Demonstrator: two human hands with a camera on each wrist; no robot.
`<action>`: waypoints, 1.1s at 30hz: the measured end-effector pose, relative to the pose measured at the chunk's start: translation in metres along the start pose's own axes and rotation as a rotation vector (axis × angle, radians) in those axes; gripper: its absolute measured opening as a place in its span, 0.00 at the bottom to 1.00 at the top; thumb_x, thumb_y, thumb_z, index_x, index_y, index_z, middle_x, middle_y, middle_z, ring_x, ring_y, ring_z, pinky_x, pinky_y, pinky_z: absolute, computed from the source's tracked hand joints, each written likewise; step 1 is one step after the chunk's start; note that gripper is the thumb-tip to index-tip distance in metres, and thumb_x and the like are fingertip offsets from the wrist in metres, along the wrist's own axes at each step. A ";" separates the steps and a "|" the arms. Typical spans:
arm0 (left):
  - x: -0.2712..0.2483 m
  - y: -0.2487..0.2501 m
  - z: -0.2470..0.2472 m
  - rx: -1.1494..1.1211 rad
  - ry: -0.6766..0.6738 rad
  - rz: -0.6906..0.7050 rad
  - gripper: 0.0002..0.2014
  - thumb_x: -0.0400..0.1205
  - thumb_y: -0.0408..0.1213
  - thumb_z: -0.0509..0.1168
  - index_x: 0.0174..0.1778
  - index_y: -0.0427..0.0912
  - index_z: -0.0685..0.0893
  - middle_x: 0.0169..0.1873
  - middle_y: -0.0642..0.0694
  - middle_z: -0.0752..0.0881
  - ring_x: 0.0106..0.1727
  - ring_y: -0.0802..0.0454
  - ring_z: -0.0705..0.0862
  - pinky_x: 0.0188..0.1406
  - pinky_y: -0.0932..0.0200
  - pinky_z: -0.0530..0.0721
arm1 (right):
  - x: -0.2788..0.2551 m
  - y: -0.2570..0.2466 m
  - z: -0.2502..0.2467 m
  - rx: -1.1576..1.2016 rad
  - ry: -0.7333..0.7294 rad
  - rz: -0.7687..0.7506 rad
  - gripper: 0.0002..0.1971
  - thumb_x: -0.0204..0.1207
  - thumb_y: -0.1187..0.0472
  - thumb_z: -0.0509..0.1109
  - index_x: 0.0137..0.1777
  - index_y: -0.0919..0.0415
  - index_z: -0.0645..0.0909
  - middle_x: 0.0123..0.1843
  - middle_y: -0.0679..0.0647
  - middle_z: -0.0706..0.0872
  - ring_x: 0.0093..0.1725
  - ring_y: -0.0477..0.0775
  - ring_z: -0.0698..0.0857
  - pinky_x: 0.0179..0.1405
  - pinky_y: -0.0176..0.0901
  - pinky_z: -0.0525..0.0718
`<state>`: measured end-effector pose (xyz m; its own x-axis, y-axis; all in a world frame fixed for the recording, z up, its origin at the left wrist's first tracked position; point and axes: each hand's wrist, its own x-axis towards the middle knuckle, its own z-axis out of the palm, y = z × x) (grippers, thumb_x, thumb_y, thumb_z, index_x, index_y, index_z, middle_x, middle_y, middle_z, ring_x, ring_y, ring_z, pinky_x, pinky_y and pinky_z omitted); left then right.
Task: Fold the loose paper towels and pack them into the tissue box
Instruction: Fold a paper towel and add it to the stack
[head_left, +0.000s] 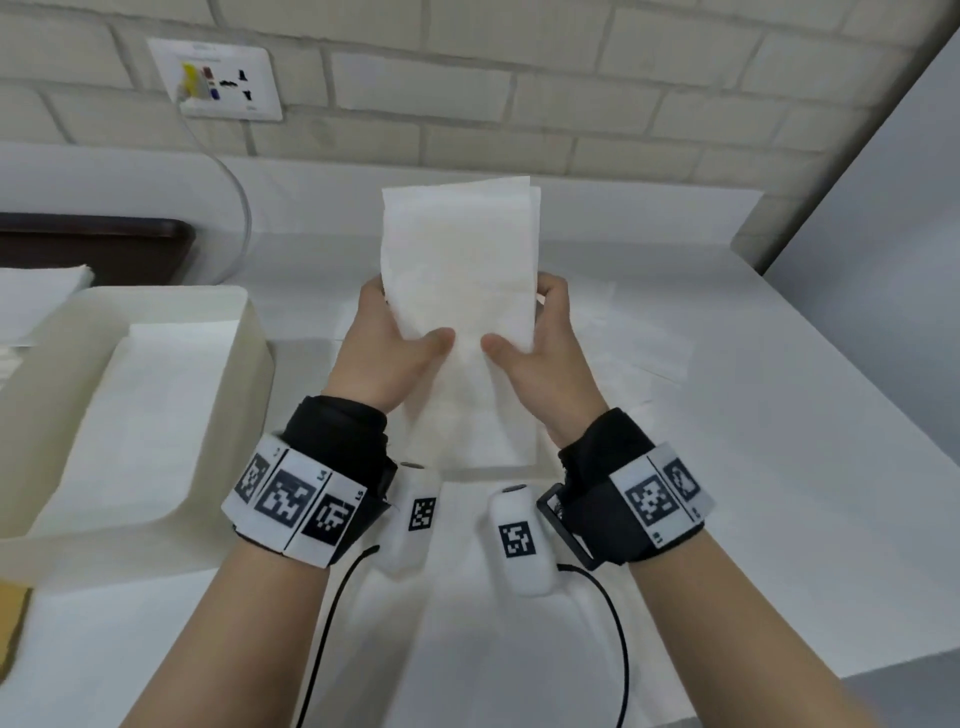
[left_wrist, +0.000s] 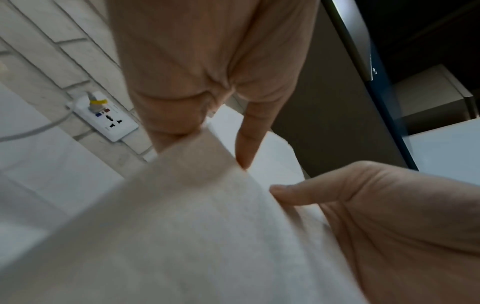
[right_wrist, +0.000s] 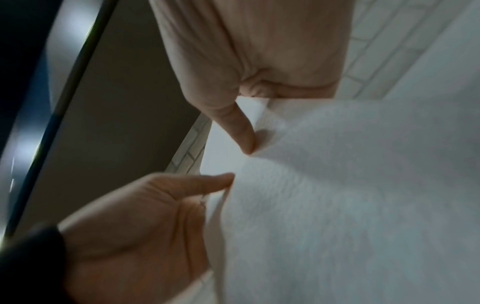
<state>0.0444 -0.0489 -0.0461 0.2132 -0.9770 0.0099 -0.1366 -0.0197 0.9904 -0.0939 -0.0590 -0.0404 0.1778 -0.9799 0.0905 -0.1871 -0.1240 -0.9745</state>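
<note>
A white folded paper towel (head_left: 460, 260) stands upright above the table, held between both hands. My left hand (head_left: 387, 338) grips its left edge, thumb on the near face and fingers behind. My right hand (head_left: 540, 338) grips the right edge the same way. In the left wrist view the towel (left_wrist: 182, 226) fills the lower frame, with my left hand (left_wrist: 207, 92) above it and the other hand to the right. In the right wrist view the towel (right_wrist: 337, 185) fills the right side under my right hand (right_wrist: 246, 82). The open cream tissue box (head_left: 244, 332) sits at the left with a folded towel (head_left: 150, 415) inside.
More loose paper towels (head_left: 618, 332) lie flat on the white table (head_left: 779, 467) under the hands. A wall socket (head_left: 218, 78) with a white cable is on the brick wall behind. A dark tray (head_left: 93, 244) sits at the far left. The table's right edge drops off.
</note>
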 end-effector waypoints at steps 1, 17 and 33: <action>-0.002 0.001 -0.003 0.016 0.026 -0.017 0.33 0.69 0.40 0.71 0.69 0.38 0.67 0.61 0.44 0.81 0.61 0.47 0.82 0.62 0.46 0.81 | 0.001 0.000 0.002 0.057 -0.028 0.045 0.22 0.78 0.70 0.63 0.65 0.54 0.58 0.54 0.45 0.78 0.56 0.47 0.80 0.60 0.45 0.81; -0.043 -0.004 -0.016 0.121 0.167 0.323 0.25 0.79 0.16 0.54 0.69 0.30 0.52 0.62 0.48 0.66 0.61 0.63 0.71 0.60 0.81 0.73 | -0.021 -0.006 0.049 0.082 -0.006 -0.288 0.12 0.82 0.71 0.55 0.55 0.56 0.56 0.47 0.39 0.70 0.45 0.28 0.76 0.47 0.21 0.75; -0.046 -0.027 -0.013 -0.033 0.311 0.190 0.31 0.74 0.17 0.58 0.71 0.33 0.54 0.61 0.42 0.68 0.62 0.51 0.73 0.63 0.60 0.77 | -0.035 0.014 0.054 0.141 -0.107 -0.085 0.13 0.83 0.69 0.53 0.59 0.54 0.55 0.60 0.49 0.72 0.59 0.46 0.74 0.50 0.29 0.75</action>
<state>0.0510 -0.0003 -0.0713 0.4715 -0.8511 0.2307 -0.1721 0.1677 0.9707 -0.0506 -0.0180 -0.0685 0.2906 -0.9435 0.1591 -0.0306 -0.1754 -0.9840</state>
